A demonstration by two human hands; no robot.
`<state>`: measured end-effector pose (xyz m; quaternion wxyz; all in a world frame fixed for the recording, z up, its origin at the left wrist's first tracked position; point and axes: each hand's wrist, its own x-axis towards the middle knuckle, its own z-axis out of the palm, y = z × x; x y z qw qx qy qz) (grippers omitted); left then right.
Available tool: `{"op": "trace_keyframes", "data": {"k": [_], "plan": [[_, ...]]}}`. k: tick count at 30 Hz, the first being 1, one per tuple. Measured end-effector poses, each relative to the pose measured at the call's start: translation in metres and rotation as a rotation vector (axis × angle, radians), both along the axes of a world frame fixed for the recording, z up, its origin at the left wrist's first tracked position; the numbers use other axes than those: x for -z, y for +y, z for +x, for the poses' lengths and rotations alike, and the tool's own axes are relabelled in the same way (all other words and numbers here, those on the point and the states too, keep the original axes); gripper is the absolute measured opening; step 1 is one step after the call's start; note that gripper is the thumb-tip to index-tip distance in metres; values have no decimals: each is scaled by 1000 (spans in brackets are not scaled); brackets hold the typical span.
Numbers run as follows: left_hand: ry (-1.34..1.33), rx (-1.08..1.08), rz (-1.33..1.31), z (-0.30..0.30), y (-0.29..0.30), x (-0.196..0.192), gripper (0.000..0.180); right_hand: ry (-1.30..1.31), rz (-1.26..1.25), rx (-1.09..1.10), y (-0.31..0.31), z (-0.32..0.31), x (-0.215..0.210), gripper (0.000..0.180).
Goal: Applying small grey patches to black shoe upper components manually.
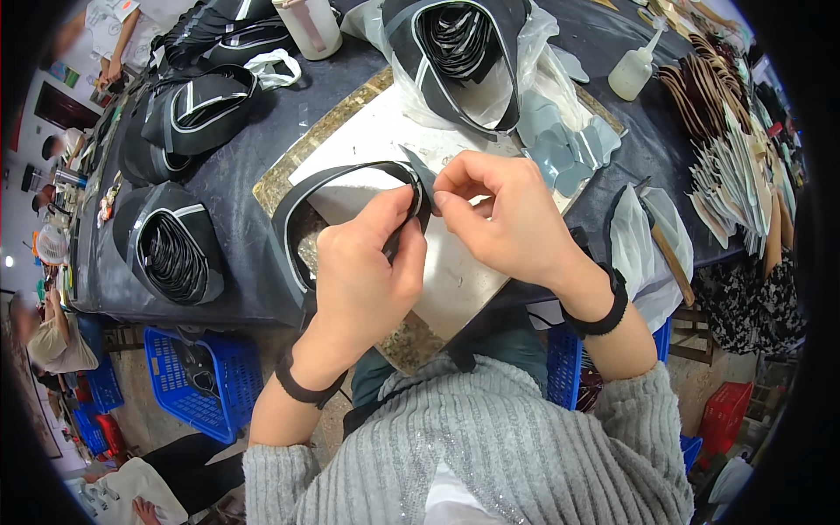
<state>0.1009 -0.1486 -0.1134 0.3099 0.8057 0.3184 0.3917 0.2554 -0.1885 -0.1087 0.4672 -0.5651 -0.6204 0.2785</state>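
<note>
Black looped strip pinched between left hand and right hand.

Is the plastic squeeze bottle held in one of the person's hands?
No, the squeeze bottle stands alone on the table; both hands pinch the black curved piece.

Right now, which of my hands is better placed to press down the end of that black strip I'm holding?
Probably the right hand: its fingertips already pinch the end of the black strip at the top of the loop. The left hand grips the strip just below, steadying it over the white work board.
</note>
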Motion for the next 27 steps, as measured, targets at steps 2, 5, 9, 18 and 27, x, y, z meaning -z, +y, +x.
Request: {"op": "trace_keyframes", "data": {"k": [2, 5, 9, 18, 27], "plan": [[2, 7, 8, -1, 0, 0, 17, 154, 12, 31, 1, 0, 5, 10], [4, 43, -142, -5, 2, -2, 20, 231, -27, -24, 4, 6, 10, 11], [-238, 205, -653, -10, 7, -14, 22, 517, -227, -86, 3, 13, 6, 11], [-350, 140, -537, -17, 19, -2, 31, 830, -322, -255, -7, 18, 10, 9], [79, 91, 0, -21, 6, -31, 14, 607, -143, -214, -12, -4, 7, 8]]}}
